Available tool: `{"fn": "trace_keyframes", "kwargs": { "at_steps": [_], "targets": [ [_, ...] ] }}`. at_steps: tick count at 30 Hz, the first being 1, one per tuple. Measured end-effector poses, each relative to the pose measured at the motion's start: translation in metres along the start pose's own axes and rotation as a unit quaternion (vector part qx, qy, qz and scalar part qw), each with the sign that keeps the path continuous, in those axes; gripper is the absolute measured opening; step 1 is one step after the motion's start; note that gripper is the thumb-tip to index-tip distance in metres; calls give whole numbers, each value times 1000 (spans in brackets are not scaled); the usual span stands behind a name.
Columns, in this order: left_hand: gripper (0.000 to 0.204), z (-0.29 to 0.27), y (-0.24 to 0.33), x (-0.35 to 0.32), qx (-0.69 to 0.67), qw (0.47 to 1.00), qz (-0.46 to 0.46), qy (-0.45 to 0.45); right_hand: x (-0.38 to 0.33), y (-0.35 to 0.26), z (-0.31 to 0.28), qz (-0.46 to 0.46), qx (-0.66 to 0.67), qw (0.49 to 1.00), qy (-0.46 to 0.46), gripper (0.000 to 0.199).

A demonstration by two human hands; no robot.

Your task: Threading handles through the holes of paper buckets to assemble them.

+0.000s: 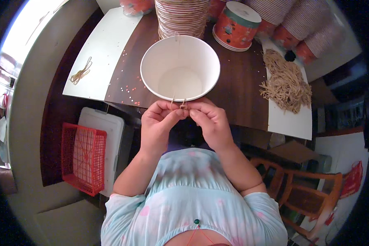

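Observation:
A white paper bucket stands on the brown table with its open mouth facing me. At its near rim, a thin tan cord passes at the bucket's edge, and another bit of cord shows at the far rim. My left hand pinches the cord between thumb and fingers just below the near rim. My right hand meets it there, thumb and forefinger closed on the same cord. The fingertips nearly touch, and the cord's ends are partly hidden by them.
Behind the bucket rises a tall stack of buckets, with an upside-down orange bucket beside it. A heap of tan cords lies at the right, a small cord bundle at the left. Below left is a red basket; lower right, a wooden chair.

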State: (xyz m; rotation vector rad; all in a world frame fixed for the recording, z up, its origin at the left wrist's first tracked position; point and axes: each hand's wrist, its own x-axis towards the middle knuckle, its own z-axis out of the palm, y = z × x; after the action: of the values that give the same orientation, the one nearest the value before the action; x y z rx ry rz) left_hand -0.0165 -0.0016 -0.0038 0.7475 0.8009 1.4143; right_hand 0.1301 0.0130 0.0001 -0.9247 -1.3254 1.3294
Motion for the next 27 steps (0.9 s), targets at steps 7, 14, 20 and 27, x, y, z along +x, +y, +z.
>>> {"fn": "trace_keyframes", "kwargs": {
  "at_steps": [7,14,20,27],
  "targets": [
    [11,0,-2,-3,1,1000,23,9,2,1,6,129,180,975,24,17],
    [10,1,-8,-7,198,968,140,59,3,8,6,180,306,934,36,15],
    [15,2,-16,-7,320,914,241,63,-1,13,8,166,247,954,43,15],
    [16,3,-11,-7,408,859,305,49,-3,8,11,137,221,964,51,17]
  ]
}}
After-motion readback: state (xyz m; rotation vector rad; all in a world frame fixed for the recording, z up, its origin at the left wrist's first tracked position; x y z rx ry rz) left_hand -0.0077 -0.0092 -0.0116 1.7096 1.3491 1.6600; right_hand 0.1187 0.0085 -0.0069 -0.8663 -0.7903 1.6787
